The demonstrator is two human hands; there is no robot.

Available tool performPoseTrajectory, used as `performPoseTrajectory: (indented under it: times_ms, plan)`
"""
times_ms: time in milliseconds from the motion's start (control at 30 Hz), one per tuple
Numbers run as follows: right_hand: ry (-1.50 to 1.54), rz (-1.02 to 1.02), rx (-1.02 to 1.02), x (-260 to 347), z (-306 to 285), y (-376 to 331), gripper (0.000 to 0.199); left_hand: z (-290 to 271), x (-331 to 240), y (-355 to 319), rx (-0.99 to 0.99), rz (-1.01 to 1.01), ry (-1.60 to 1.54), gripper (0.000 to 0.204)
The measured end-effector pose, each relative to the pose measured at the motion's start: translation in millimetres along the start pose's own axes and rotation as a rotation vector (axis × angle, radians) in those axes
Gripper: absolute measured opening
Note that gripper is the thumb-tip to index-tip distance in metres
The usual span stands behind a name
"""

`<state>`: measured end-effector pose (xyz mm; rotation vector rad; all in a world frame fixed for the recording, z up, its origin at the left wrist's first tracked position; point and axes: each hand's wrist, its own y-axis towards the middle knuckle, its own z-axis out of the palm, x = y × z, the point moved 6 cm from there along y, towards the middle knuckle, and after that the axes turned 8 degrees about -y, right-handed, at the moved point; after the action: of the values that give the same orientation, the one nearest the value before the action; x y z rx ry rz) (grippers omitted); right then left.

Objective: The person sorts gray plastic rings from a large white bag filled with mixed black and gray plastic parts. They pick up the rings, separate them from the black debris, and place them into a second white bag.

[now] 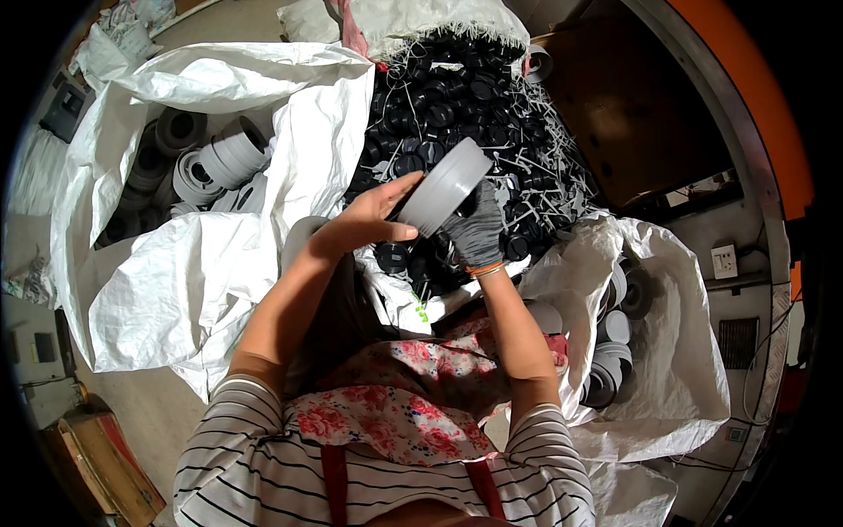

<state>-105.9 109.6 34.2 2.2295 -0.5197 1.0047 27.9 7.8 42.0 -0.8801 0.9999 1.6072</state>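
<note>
A grey round plastic fitting (446, 186), like a wide ring, is tilted up in front of me, its smooth outer wall showing. My bare left hand (376, 212) grips its left side, with the thumb along the lower edge and fingers higher up. On the fitting's right side is my right hand (476, 230), in a dark grey knit glove with an orange cuff. Its fingers curl at the open side of the fitting, and their tips are partly hidden. Under both hands lies a heap of black plastic caps (439, 114) mixed with thin grey sprue scraps (536, 189).
At the left an open white woven sack (176, 299) holds several grey fittings (233, 154). Another white sack (676, 378) at the right holds more grey fittings (615, 329). A dark brown panel (641, 114) stands at the far right. A cardboard box (110, 470) sits lower left.
</note>
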Motion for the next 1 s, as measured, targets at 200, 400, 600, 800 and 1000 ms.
performPoseTrajectory:
  times_ms: [200, 400, 600, 800, 1000]
  plan:
    - [-0.404, -0.434, 0.014, 32.9, 2.3, -13.9, 0.068, 10.0, -15.8, 0.1, -0.152, -0.055, 0.038, 0.083]
    - [0.144, 0.138, 0.021, 21.3, 10.6, -5.1, 0.058, -1.7, -2.1, -4.5, -0.229, -0.135, 0.315, 0.082]
    - [0.636, 0.348, 0.093, -28.8, 25.1, -5.5, 0.055, 9.6, -8.7, -1.4, -0.133, 0.104, 0.499, 0.088]
    - [1.449, 0.846, 0.013, -40.0, 50.9, -20.0, 0.047, 12.3, -3.0, -3.4, -0.025, 0.061, 0.576, 0.085]
    - [1.026, 0.881, 0.085, -7.9, 48.8, -7.8, 0.043, 34.5, -44.2, -40.4, -0.171, 0.384, 0.997, 0.076]
